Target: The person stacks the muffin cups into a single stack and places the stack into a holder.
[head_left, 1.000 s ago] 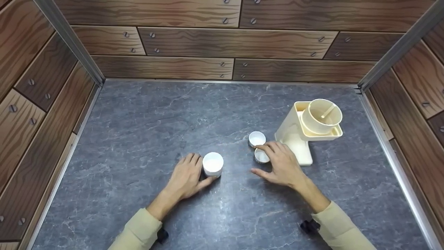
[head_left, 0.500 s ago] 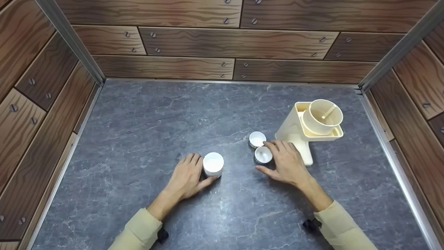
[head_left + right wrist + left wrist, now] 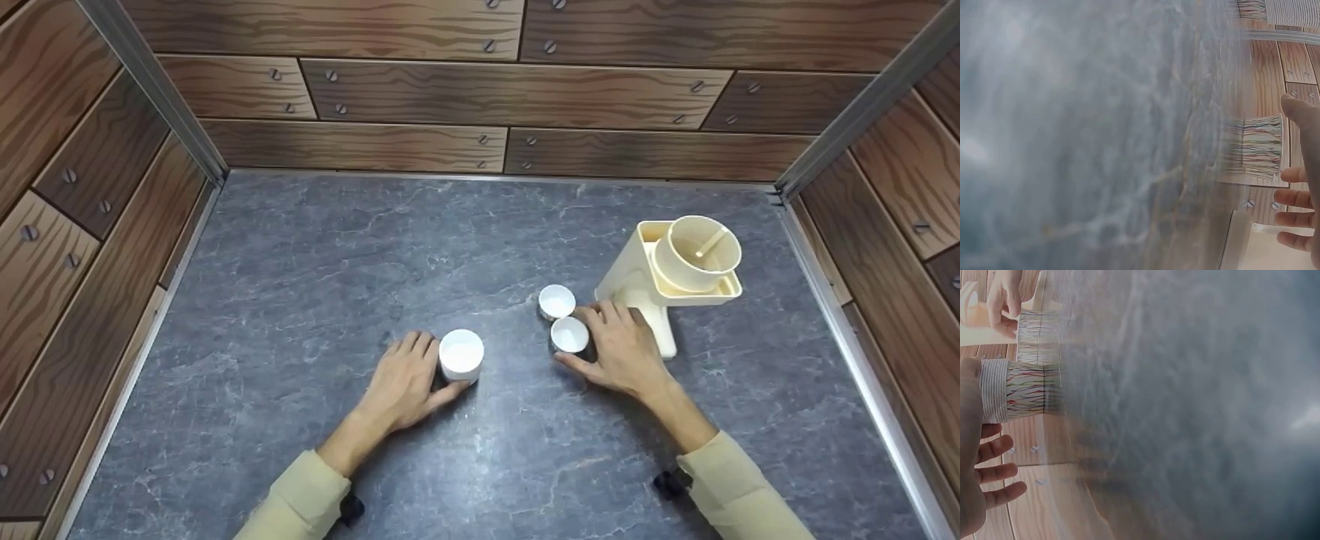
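My left hand (image 3: 401, 379) holds a round white cup (image 3: 461, 354) between thumb and index finger, its other fingers spread. In the left wrist view this cup (image 3: 1019, 391) stands upright, ribbed above and streaked with coloured lines below. To the right, my right hand (image 3: 619, 349) reaches around the nearer of two small white cups (image 3: 569, 335), thumb on the near side, fingers on the far side. In the right wrist view a gap shows between the thumb (image 3: 1294, 107) and the streaked cup (image 3: 1262, 147). The other small cup (image 3: 556, 301) stands just behind it.
A cream-coloured stand (image 3: 652, 262) rises behind the right hand. On its top sits a round cream container (image 3: 697, 251) with a stick-like piece inside. Wood-patterned walls (image 3: 517, 94) enclose the grey marbled tabletop (image 3: 337, 255) at the back and sides.
My right hand has shifted slightly right and drawn in its thumb and fingers around the nearer small cup, whose opening now shows fully. The left hand and its cup stay put.
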Demonstrator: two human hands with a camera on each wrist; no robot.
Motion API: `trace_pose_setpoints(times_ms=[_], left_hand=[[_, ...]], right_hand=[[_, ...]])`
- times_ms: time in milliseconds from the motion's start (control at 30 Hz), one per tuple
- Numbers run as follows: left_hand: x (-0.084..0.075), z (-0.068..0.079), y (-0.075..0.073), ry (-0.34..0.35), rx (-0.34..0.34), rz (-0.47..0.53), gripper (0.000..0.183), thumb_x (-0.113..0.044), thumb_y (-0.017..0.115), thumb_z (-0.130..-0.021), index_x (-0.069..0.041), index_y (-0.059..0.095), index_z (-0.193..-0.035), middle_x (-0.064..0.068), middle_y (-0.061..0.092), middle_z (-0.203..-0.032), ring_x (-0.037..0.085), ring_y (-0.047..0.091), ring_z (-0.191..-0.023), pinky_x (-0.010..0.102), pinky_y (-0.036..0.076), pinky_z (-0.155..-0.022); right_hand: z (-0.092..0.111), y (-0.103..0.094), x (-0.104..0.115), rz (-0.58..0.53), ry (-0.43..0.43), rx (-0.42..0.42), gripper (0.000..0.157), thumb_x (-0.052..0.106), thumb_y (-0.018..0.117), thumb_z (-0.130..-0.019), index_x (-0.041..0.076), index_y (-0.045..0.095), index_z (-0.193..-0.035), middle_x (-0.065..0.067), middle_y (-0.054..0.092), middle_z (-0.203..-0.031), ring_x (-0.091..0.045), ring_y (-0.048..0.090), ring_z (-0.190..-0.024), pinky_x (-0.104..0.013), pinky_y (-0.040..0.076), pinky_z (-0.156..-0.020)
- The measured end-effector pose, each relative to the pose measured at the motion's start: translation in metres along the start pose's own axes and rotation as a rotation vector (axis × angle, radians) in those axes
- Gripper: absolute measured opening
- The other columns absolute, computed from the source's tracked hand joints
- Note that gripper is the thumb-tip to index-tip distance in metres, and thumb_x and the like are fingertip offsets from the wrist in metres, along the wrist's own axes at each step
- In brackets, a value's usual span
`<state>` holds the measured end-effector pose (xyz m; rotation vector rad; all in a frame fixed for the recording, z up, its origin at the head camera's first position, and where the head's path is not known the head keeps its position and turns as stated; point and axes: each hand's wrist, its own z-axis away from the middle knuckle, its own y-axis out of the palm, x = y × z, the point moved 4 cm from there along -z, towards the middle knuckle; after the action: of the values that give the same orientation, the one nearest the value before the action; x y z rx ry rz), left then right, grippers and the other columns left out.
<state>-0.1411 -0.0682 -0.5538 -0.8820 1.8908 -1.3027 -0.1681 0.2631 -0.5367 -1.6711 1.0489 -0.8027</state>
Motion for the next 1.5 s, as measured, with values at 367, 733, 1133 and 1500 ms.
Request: trace_pose_setpoints(times_ms=[367,733,1133,1500], left_hand=[[0.0,0.001,0.0,0.013,-0.033,0.013,0.071,-0.073,0.055,-0.096,-0.006,0.063,-0.12,0.008,0.066,-0.109,0.025,0.063,-0.103,0.042,0.059,-0.09],[-0.001,0.001,0.0,0.004,-0.012,0.004,0.074,-0.073,0.054,-0.097,-0.005,0.063,-0.122,0.01,0.066,-0.112,0.025,0.063,-0.105,0.043,0.059,-0.092],[0.0,0.001,0.001,0.003,-0.015,0.011,0.074,-0.073,0.054,-0.097,-0.005,0.063,-0.123,0.009,0.066,-0.112,0.025,0.062,-0.106,0.043,0.058,-0.093],[0.0,0.001,0.001,-0.002,-0.004,0.018,0.073,-0.072,0.054,-0.097,-0.005,0.062,-0.123,0.009,0.066,-0.113,0.026,0.063,-0.106,0.044,0.058,-0.093]], right_hand=[[0.0,0.004,-0.003,0.011,0.001,-0.004,0.073,0.073,0.073,-0.081,0.009,0.068,-0.117,-0.014,0.065,-0.106,-0.035,0.06,-0.101,-0.051,0.052,-0.087],[0.0,0.005,-0.003,-0.009,-0.007,-0.002,0.072,0.072,0.074,-0.081,0.009,0.07,-0.117,-0.014,0.066,-0.106,-0.034,0.061,-0.102,-0.051,0.053,-0.086],[0.001,0.004,-0.002,-0.024,-0.014,0.01,0.07,0.071,0.074,-0.082,0.01,0.069,-0.117,-0.013,0.066,-0.107,-0.035,0.061,-0.106,-0.052,0.053,-0.087],[0.001,-0.006,0.0,-0.053,-0.031,-0.021,0.067,0.067,0.076,-0.082,0.008,0.07,-0.112,-0.014,0.066,-0.104,-0.034,0.059,-0.101,-0.05,0.051,-0.082]])
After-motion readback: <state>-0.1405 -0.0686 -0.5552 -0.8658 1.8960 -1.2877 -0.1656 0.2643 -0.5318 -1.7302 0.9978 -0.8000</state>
